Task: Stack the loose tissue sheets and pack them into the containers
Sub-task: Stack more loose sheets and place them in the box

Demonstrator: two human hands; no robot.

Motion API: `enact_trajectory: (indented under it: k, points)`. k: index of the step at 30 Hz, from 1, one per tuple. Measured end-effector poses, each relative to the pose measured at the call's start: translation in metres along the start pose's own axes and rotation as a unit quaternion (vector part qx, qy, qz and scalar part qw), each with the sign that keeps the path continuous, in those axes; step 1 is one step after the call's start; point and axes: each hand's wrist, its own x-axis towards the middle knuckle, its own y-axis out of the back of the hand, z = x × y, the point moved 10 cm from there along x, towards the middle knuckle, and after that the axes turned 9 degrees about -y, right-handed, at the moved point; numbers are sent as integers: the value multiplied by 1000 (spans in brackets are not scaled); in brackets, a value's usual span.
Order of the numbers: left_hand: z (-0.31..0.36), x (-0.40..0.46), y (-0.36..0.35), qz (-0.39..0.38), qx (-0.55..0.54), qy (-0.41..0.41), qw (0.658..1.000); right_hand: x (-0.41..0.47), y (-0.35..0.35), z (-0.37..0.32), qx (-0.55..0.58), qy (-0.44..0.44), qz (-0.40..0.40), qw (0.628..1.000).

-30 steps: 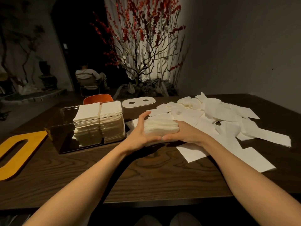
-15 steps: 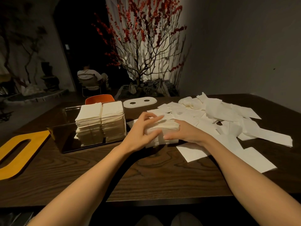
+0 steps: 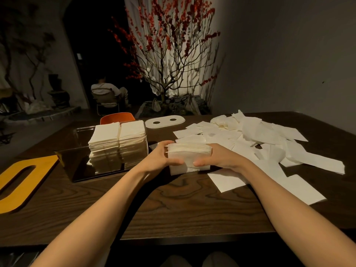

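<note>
A dark wooden table [image 3: 173, 205] is seen bearing a spread of loose tissue sheets [image 3: 260, 139] at the right, a clear container [image 3: 77, 151] at the left already packed with two tissue piles, and, between them near the front, a gathered tissue stack [image 3: 189, 157]. The stack is gripped from both sides, the left hand [image 3: 160, 157] and the right hand [image 3: 219, 158] each curled round an end with the thumb laid on the near face. Half a second earlier the left fingers were spread over the stack's top; they are now wrapped round its side, and the stack is squared up.
</note>
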Motion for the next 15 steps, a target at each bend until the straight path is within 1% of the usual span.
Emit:
enact_trajectory:
  k: [5,7,8,9,10,11,12,13,14,15]
  points:
    - [-3,1,-18,-18,-9,-11,1000,-15,4,-4,-10,1,1,1000]
    - [-1,1,-17,-3,18,-18,1000,-1,-7,8,-34,-50,14,998]
    - [0,2,-13,12,42,-27,999,-8,-9,21,-66,-55,13,996]
    - [3,2,-9,22,58,-39,997,-12,-6,41,-128,-60,36,989]
    - [9,1,-6,31,64,-53,996,-11,-14,45,-136,-66,49,987]
    - [15,-2,-6,38,51,-60,996,-11,-8,36,-147,-82,106,980]
    - [19,-4,-6,44,36,-64,996,-1,3,19,-73,-77,123,987]
    - [23,-6,-6,51,20,-63,997,-4,6,-4,-27,-90,121,988]
    - [27,-8,-5,59,14,-60,996,-12,9,-18,-13,-72,122,990]
    - [29,-7,-4,68,12,-55,996,-23,17,-17,-3,-76,116,990]
